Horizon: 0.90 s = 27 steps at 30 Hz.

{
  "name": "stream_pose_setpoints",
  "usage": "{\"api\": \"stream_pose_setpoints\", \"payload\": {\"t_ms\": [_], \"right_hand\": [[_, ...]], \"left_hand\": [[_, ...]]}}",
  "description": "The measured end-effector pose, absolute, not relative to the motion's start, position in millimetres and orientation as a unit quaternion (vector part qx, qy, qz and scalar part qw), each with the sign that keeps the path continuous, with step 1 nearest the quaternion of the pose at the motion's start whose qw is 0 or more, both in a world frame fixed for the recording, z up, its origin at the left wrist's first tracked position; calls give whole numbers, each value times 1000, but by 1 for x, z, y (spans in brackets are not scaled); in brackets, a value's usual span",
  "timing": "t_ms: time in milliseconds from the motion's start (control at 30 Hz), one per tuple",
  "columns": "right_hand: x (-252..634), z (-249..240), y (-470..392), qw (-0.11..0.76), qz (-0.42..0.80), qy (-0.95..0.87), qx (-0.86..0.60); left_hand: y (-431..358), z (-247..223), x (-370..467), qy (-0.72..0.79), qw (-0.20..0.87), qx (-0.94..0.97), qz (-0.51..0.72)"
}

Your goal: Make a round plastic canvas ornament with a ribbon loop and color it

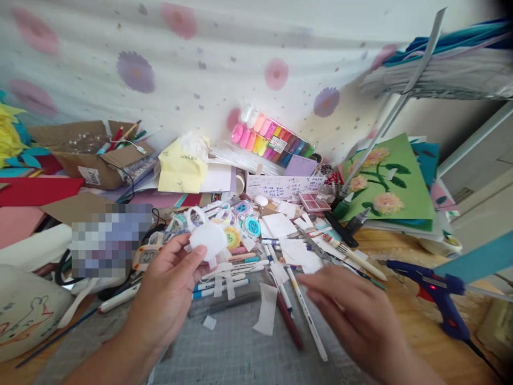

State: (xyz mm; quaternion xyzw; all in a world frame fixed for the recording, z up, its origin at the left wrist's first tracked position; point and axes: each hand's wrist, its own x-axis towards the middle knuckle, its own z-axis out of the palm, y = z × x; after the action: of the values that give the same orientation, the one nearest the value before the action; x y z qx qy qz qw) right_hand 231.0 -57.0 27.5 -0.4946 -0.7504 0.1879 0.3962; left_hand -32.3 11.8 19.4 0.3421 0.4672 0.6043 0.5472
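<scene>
We are pinching a white disc (pixel 209 239) in our left hand (pixel 172 275), apparently presenting it; right hand (pixel 356 310) blurred, grip undeterminable. Next move is probably needing steadiness.

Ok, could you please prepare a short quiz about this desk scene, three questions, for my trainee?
1. What does the left hand hold?
2. True or false: the blue glue gun is apart from the right hand.
3. What colour is the sheet under the pale pink flowers? A) red B) green C) black

Key:
1. A white round piece.
2. True.
3. B.
</scene>
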Motion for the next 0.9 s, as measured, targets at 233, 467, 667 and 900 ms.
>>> {"api": "stream_pose_setpoints", "payload": {"t_ms": [233, 467, 667, 900], "right_hand": [[240, 10, -38, 103, 130, -758, -631], [215, 0, -58, 31, 87, -763, -640], [222, 5, -30, 51, 57, -774, -629], [216, 14, 3, 49, 34, -791, -609]], "left_hand": [[-1, 11, -32, 500, 542, 502, 452], [6, 12, -31, 500, 534, 508, 455], [13, 16, -36, 477, 527, 421, 563], [18, 21, -38, 473, 521, 384, 597]]}}
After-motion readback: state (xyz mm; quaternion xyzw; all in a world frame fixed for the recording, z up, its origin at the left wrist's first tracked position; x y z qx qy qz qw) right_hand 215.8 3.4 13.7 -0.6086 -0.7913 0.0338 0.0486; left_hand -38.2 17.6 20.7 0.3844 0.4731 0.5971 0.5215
